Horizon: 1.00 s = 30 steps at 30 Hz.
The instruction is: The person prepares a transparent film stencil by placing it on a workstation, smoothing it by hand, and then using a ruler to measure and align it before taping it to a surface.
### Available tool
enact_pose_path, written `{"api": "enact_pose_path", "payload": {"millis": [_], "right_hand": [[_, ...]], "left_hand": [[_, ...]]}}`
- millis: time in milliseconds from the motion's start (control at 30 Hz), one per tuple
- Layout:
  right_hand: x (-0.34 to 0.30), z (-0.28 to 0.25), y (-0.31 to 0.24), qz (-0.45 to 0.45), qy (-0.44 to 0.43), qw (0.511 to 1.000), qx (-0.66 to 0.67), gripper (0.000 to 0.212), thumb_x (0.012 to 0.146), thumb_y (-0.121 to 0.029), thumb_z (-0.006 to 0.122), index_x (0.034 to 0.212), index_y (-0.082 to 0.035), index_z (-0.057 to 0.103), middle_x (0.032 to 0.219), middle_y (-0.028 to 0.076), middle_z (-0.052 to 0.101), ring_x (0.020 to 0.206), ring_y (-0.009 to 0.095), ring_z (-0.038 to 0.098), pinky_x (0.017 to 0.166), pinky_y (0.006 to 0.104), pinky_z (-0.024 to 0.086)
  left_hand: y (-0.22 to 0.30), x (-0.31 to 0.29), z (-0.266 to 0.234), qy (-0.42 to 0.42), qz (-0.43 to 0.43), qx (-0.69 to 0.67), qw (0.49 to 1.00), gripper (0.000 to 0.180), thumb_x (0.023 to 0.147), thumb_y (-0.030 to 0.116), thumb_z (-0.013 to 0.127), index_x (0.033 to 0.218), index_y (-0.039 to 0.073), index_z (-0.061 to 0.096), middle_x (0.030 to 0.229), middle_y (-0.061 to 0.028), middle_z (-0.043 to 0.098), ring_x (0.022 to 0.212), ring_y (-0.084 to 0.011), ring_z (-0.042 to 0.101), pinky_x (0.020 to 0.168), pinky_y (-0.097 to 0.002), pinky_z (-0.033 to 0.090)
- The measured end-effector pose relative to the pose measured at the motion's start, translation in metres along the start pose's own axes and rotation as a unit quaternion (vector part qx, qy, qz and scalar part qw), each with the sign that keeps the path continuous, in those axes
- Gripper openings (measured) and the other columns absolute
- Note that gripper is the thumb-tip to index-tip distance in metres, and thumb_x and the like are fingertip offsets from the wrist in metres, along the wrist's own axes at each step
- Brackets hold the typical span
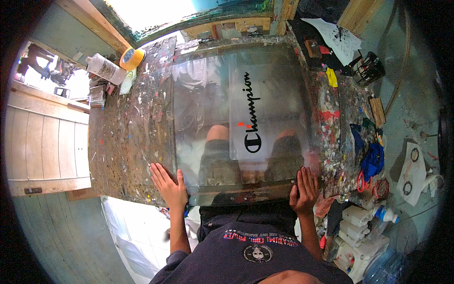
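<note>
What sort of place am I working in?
Probably a workshop, perhaps for printing or painting: the worktable carries many paint-like splatters, a pale sheet with black lettering lies near its middle, and a yellow tape roll sits beside a white bottle.

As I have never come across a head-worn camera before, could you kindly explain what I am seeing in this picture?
There is no machine here: a person works with bare hands. The single picture comes from a wide camera on the person's head, looking down, so straight edges bend near its rim. On the stained table lies a large, glossy clear sheet, with pale paper bearing black lettering showing in its area. The left hand and right hand are at its near corners; neither is holding anything up. A white bottle and yellow tape are at the far left, and a blue cloth is at the right.
</note>
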State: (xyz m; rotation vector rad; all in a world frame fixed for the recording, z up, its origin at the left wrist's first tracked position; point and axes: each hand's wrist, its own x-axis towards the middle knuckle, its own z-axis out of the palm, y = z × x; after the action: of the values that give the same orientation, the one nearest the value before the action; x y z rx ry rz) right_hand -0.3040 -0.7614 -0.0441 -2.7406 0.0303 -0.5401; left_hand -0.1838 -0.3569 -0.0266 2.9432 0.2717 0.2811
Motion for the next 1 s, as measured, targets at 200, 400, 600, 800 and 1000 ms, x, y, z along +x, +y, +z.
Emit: {"api": "enact_pose_path", "payload": {"millis": [200,400,600,800,1000], "right_hand": [[0.014,-0.015,-0.003,0.010,0.007,0.999,0.045,0.045,0.092,-0.013,0.050,0.132,0.006,0.060,0.140,0.022,0.058,0.135,0.038,0.051,0.115,0.0546,0.034],[0.083,-0.058,0.065,0.115,0.127,0.980,-0.102,0.040,0.097,-0.020,0.062,0.130,0.002,0.060,0.130,0.023,0.061,0.119,0.041,0.057,0.103,0.0482,0.044],[0.131,-0.050,0.125,0.287,0.024,0.934,-0.211,0.049,0.092,-0.040,0.068,0.119,0.000,0.067,0.111,0.020,0.066,0.108,0.040,0.060,0.092,0.0501,0.049],[0.143,-0.048,0.132,0.338,-0.019,0.922,-0.191,0.040,0.092,-0.039,0.068,0.100,0.001,0.066,0.103,0.019,0.068,0.103,0.040,0.061,0.087,0.0506,0.050],[0.152,-0.059,0.122,0.338,-0.017,0.930,-0.143,0.045,0.097,-0.035,0.061,0.117,0.004,0.052,0.102,0.031,0.067,0.095,0.050,0.064,0.079,0.0574,0.049]], "left_hand": [[0.003,0.001,-0.006,0.043,0.008,-0.069,0.997,0.076,0.101,0.041,0.052,0.157,-0.001,0.022,0.165,-0.0222,0.018,0.154,-0.0361,0.013,0.124,-0.0504,0.010],[0.052,0.009,-0.034,0.056,0.127,-0.156,0.978,0.071,0.097,0.030,0.059,0.156,0.002,0.030,0.164,-0.0236,0.021,0.152,-0.0410,0.019,0.122,-0.0524,0.014],[0.127,0.011,-0.033,-0.010,0.320,-0.251,0.914,0.068,0.090,0.022,0.067,0.147,-0.005,0.041,0.158,-0.0254,0.033,0.147,-0.0413,0.031,0.120,-0.0536,0.022],[0.139,-0.006,-0.022,-0.029,0.368,-0.238,0.898,0.061,0.090,0.021,0.066,0.142,-0.006,0.048,0.153,-0.0250,0.041,0.146,-0.0385,0.036,0.119,-0.0533,0.025],[0.134,-0.008,-0.013,-0.040,0.372,-0.204,0.904,0.061,0.091,0.020,0.066,0.144,-0.004,0.047,0.156,-0.0230,0.039,0.147,-0.0373,0.033,0.120,-0.0535,0.022]]}}
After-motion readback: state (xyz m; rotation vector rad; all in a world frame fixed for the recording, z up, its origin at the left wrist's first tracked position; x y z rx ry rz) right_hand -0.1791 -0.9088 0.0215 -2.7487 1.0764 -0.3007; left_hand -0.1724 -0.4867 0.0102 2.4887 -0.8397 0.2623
